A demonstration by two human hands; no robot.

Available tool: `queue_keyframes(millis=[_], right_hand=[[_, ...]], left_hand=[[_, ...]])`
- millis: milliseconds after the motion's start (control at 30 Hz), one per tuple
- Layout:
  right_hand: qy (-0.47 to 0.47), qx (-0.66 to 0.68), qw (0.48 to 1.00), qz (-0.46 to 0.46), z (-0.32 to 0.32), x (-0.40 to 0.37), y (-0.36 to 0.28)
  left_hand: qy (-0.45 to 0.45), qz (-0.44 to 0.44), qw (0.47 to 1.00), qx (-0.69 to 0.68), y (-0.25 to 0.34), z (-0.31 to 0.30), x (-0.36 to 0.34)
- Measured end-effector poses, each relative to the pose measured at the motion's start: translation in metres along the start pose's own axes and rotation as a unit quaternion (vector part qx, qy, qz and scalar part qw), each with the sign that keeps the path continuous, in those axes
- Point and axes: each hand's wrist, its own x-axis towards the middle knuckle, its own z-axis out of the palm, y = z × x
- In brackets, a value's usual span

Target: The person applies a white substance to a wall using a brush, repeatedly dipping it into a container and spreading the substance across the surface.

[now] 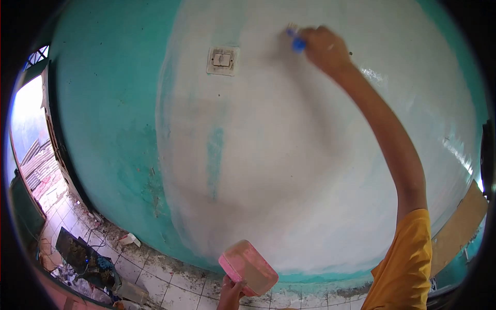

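Observation:
High on the wall, my right hand (pixel 326 49) is closed around a paintbrush (pixel 297 43) with blue parts and pale bristles. The bristle end is right at the white-painted wall (pixel 268 119), to the right of a light switch. Low in front of me, my left hand (pixel 230 292) grips a pink plastic tub (pixel 224 261) by its near side, thumb over the rim. The tub is tilted towards me, and its inside is smeared with pale paint. White paint covers most of the wall, with green streaks showing through below the switch.
The light switch (pixel 222 60) has a dirty frame. Unpainted green wall (pixel 108 103) lies to the left, beside an open doorway (pixel 36 129). Clutter with a dark panel (pixel 77 253) sits on the tiled floor (pixel 152 284). A brown board (pixel 460 227) leans at the right.

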Motion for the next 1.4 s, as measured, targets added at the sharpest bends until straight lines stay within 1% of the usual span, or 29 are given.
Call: queue_keyframes(millis=[33, 100, 133, 167, 200, 267, 333, 367, 400, 433, 467, 500, 533, 567, 600, 667, 700, 767, 800, 833, 867, 933, 1000, 1067, 1100, 1133, 1200, 1333, 1400], right_hand=[[-0.009, 0.017, 0.999, -0.035, 0.008, -0.02, -0.021], [-0.11, 0.051, 0.989, -0.089, 0.013, -0.064, -0.065], [-0.152, 0.098, 0.977, -0.112, 0.01, -0.085, -0.086], [-0.207, 0.16, 0.959, -0.112, 0.003, -0.103, -0.106], [-0.235, 0.233, 0.938, -0.103, 0.006, -0.125, -0.119], [-0.28, 0.284, 0.914, -0.077, -0.009, -0.154, -0.139], [-0.169, 0.388, 0.906, 0.007, -0.014, -0.19, -0.152], [-0.175, 0.395, 0.902, 0.007, -0.02, -0.204, -0.157], [-0.197, 0.471, 0.853, 0.107, -0.029, -0.218, -0.162], [-0.219, 0.539, 0.786, 0.208, -0.037, -0.233, -0.169], [-0.232, 0.547, 0.775, 0.214, -0.043, -0.252, -0.179], [-0.197, 0.638, 0.67, 0.325, -0.046, -0.273, -0.19], [-0.156, 0.704, 0.542, 0.432, -0.052, -0.292, -0.199], [-0.205, 0.71, 0.479, 0.472, -0.074, -0.298, -0.195], [-0.221, 0.71, 0.462, 0.484, -0.088, -0.308, -0.198], [-0.172, 0.695, 0.394, 0.576, -0.114, -0.331, -0.204], [-0.162, 0.691, 0.357, 0.607, -0.129, -0.339, -0.208], [-0.156, 0.677, 0.331, 0.638, -0.15, -0.364, -0.216], [-0.138, 0.668, 0.323, 0.656, -0.159, -0.375, -0.217], [-0.144, 0.664, 0.339, 0.651, -0.167, -0.387, -0.216], [-0.148, 0.659, 0.331, 0.659, -0.176, -0.396, -0.217], [-0.134, 0.673, 0.381, 0.62, -0.194, -0.408, -0.218], [-0.14, 0.674, 0.375, 0.621, -0.208, -0.419, -0.217], [-0.238, 0.616, 0.483, 0.575, -0.219, -0.425, -0.216], [-0.23, 0.588, 0.552, 0.545, -0.222, -0.433, -0.22], [-0.235, 0.587, 0.548, 0.548, -0.226, -0.437, -0.219], [-0.254, 0.546, 0.637, 0.481, -0.234, -0.441, -0.215], [-0.275, 0.532, 0.617, 0.51, -0.25, -0.454, -0.214], [-0.21, 0.547, 0.583, 0.563, -0.258, -0.458, -0.212]], left_hand=[[0.009, 0.003, 1.0, -0.011, 0.008, 0.004, -0.003], [0.028, 0.008, 0.999, -0.036, 0.024, 0.013, -0.01], [0.037, 0.011, 0.998, -0.048, 0.029, 0.018, -0.014], [0.046, 0.013, 0.997, -0.059, 0.034, 0.022, -0.017], [0.055, 0.015, 0.996, -0.069, 0.035, 0.024, -0.021], [0.064, 0.025, 0.995, -0.069, 0.03, 0.021, -0.018], [0.075, 0.034, 0.994, -0.073, 0.027, 0.017, -0.009], [0.066, 0.047, 0.994, -0.078, 0.028, 0.015, -0.006], [0.059, 0.056, 0.993, -0.081, 0.029, 0.015, -0.003], [0.069, 0.064, 0.993, -0.076, 0.028, 0.016, 0.002], [0.08, 0.07, 0.992, -0.07, 0.032, 0.02, 0.004], [0.086, 0.084, 0.99, -0.07, 0.04, 0.029, 0.002], [0.092, 0.095, 0.989, -0.069, 0.048, 0.038, 0.002], [0.085, 0.114, 0.988, -0.065, 0.053, 0.044, 0.003], [0.077, 0.132, 0.986, -0.061, 0.055, 0.049, 0.005], [0.085, 0.138, 0.986, -0.047, 0.055, 0.057, 0.006], [0.098, 0.119, 0.987, -0.043, 0.051, 0.059, 0.004], [0.079, 0.16, 0.983, -0.051, 0.045, 0.068, 0.002], [0.085, 0.147, 0.984, -0.044, 0.04, 0.072, 0.001], [0.07, 0.166, 0.983, -0.029, 0.033, 0.075, -0.001], [0.054, 0.186, 0.981, -0.015, 0.027, 0.079, -0.003], [0.041, 0.18, 0.983, -0.009, 0.022, 0.092, -0.011], [0.027, 0.177, 0.984, -0.004, 0.013, 0.101, -0.018], [-0.007, 0.212, 0.977, 0.018, 0.002, 0.107, -0.023], [-0.005, 0.205, 0.979, 0.02, -0.002, 0.112, -0.027], [-0.014, 0.2, 0.98, 0.015, -0.004, 0.118, -0.033], [-0.021, 0.193, 0.981, 0.013, -0.009, 0.126, -0.043], [-0.042, 0.195, 0.98, 0.012, -0.018, 0.132, -0.056], [-0.047, 0.197, 0.979, 0.013, -0.024, 0.133, -0.061]])
